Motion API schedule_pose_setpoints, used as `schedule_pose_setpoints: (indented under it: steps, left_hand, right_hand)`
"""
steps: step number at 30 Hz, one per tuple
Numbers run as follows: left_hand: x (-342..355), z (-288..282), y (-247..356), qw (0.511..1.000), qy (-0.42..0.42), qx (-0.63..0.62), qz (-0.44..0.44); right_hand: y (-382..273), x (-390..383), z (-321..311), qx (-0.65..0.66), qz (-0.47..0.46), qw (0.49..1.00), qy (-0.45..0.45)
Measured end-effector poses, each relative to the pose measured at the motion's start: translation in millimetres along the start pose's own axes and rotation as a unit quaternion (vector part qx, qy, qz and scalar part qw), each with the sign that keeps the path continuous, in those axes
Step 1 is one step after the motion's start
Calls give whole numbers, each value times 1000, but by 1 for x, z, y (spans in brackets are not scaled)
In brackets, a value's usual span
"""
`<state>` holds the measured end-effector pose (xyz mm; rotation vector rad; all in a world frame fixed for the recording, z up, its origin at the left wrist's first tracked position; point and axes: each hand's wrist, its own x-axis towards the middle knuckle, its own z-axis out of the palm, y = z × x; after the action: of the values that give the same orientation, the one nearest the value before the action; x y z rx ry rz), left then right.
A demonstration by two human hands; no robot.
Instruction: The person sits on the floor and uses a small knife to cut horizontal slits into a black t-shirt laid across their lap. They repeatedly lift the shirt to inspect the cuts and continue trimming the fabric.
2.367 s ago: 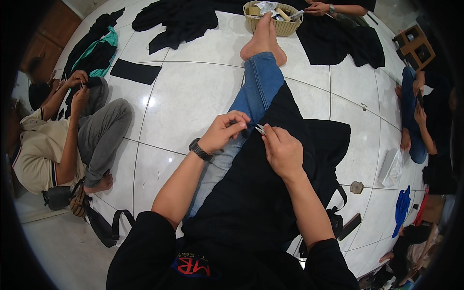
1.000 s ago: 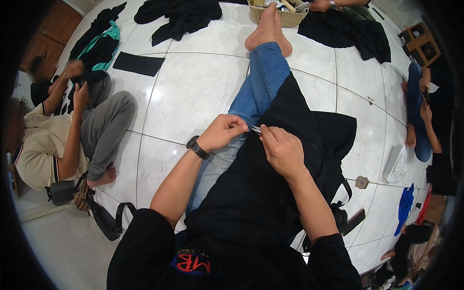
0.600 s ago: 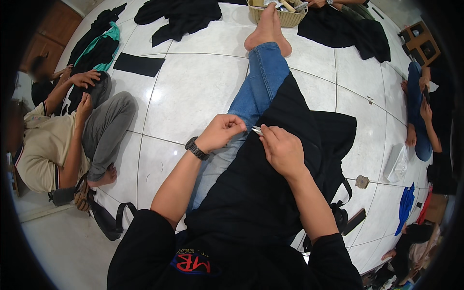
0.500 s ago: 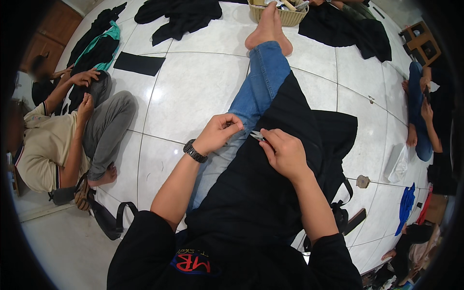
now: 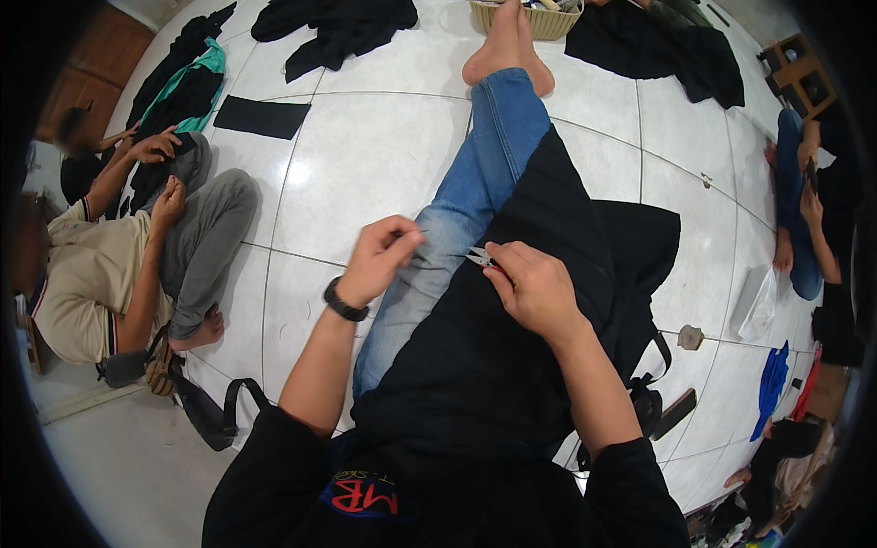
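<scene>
Small thread snips [image 5: 479,257] with pointed metal blades stick out from the fingers of my right hand [image 5: 539,288], which is closed on them. The blade tips are apart. My left hand [image 5: 382,256], with a dark watch [image 5: 344,300] on its wrist, is over my jeans leg to the left of the snips. Thumb and forefinger are pinched together; whatever may be between them is too small to make out. Black cloth [image 5: 475,356] covers my lap and right leg, and my right hand is over it.
On the left sits a person in a beige shirt [image 5: 100,274]. Others sit at the right edge. A basket [image 5: 551,26] is beyond my feet. Black garments [image 5: 338,32] lie on the white tiles, with a dark strap [image 5: 206,411] and black bag [image 5: 647,406] beside me.
My left hand has moved left, away from the snips, still pinched. My right hand has stayed nearly in place with the snips.
</scene>
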<state>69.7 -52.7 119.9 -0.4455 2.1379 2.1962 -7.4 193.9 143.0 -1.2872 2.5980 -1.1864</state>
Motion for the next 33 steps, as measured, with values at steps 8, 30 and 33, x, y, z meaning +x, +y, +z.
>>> schedule_pose_setpoints:
  steps: [8,30,33]
  left_hand:
    - [-120,-104,-46,759,-81,628,-152]
    - [-12,24,-17,980,32,177,84]
    - [-12,23,-15,987,36,142,70]
  right_hand:
    - [1,5,-7,108,71,989,74]
    - [3,-1,-5,39,-4,999,8]
    - [2,-1,-1,7,-54,998,-12]
